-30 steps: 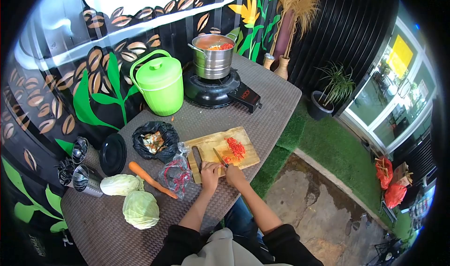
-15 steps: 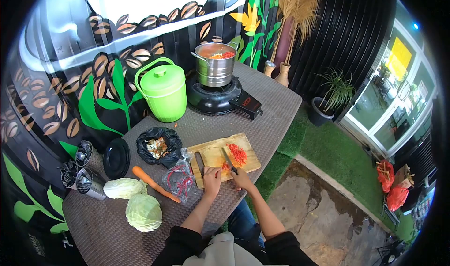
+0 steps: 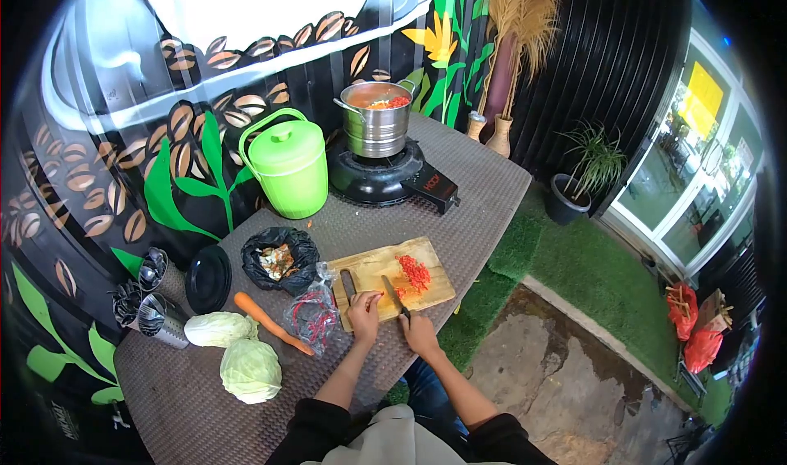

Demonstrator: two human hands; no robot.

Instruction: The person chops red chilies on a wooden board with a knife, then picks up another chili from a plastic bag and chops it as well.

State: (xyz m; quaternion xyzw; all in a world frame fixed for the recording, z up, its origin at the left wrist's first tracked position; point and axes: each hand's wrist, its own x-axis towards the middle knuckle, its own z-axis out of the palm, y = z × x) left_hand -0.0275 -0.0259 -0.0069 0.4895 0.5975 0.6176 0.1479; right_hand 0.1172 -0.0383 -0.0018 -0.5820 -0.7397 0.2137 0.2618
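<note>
Wooden board (image 3: 370, 266), chopped red pieces (image 3: 413, 274) heaped on it, slanted knife (image 3: 394, 294)

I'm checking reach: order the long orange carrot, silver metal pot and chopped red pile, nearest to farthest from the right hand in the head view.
1. Chopped red pile, just ahead.
2. Long orange carrot, to the left.
3. Silver metal pot, far ahead.

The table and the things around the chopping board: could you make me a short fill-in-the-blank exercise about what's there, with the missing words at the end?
1. The person's right hand holds a ____ by its handle at the chopping board.
2. On the black stove stands a two-handled steel ____.
3. The lidded bucket is bright ____.
4. Between the round cabbage and the clear plastic bag lies one long orange ____.

Missing words: knife; pot; green; carrot.
</note>
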